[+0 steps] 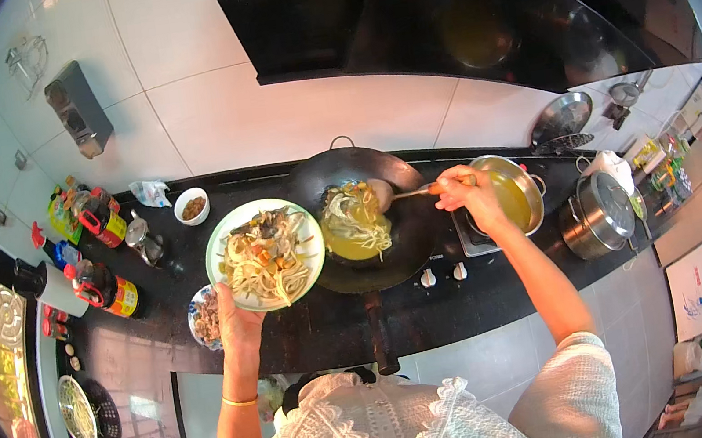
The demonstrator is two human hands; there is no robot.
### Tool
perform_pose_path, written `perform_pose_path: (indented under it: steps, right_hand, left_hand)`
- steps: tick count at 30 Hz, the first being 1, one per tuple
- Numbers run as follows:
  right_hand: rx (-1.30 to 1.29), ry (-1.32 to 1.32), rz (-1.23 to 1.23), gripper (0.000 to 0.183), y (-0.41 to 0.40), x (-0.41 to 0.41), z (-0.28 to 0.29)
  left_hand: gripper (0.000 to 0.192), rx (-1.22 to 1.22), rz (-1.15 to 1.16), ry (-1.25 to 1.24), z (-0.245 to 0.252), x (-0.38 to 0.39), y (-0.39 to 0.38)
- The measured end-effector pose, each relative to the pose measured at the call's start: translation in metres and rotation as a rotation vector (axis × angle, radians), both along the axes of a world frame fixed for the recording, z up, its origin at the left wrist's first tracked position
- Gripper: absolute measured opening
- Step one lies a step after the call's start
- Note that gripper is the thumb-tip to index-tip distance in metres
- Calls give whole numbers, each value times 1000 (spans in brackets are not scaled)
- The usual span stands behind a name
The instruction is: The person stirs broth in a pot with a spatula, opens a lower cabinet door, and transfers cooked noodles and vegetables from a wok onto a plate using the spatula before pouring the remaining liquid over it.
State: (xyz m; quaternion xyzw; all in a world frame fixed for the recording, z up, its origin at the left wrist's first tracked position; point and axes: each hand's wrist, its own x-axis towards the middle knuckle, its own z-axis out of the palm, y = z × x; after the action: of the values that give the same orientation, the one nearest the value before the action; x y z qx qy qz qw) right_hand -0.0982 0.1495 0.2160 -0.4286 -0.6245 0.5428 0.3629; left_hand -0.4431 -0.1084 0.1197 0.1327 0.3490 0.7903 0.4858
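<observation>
My left hand (pixel 239 320) grips the lower rim of a white plate (pixel 215 237) with a pale green edge. Noodles (pixel 264 263) with orange and dark pieces lie on the plate, which is beside and partly over the left side of a dark wok (pixel 339 283). My right hand (pixel 471 196) is closed around the wooden handle of a metal spatula or ladle (pixel 411 194), whose head is in the wok. Inside the wok are yellowish broth (pixel 354 245) and more noodles (pixel 350 212). The wok's long handle (pixel 378 335) points towards me.
Right of the wok, a steel pot (pixel 511 198) of yellow liquid stands on a burner, with a lidded steel pot (pixel 596 213) farther right. A white bowl (pixel 192 207), a patterned bowl of meat (pixel 206 318), a steel cruet (pixel 142 236) and sauce bottles (pixel 104 288) stand left. A black range hood (pixel 404 19) hangs above.
</observation>
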Motion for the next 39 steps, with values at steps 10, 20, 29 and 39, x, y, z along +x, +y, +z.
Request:
perform_pose_path:
  steps: [10, 20, 29, 39]
  right_hand:
    - [216, -272, 386, 20, -4, 9, 88]
    - [-174, 12, -36, 40, -34, 36, 9]
    - [-282, 775, -394, 24, -107, -29, -132]
    - [-363, 911, -386, 29, -103, -14, -135]
  left_hand:
    - [60, -21, 121, -14, 9, 20, -16]
    - [60, 30, 94, -68, 2, 32, -12]
    - [59, -3, 80, -36, 2, 32, -21]
    - [56, -54, 63, -26, -1, 21, -24]
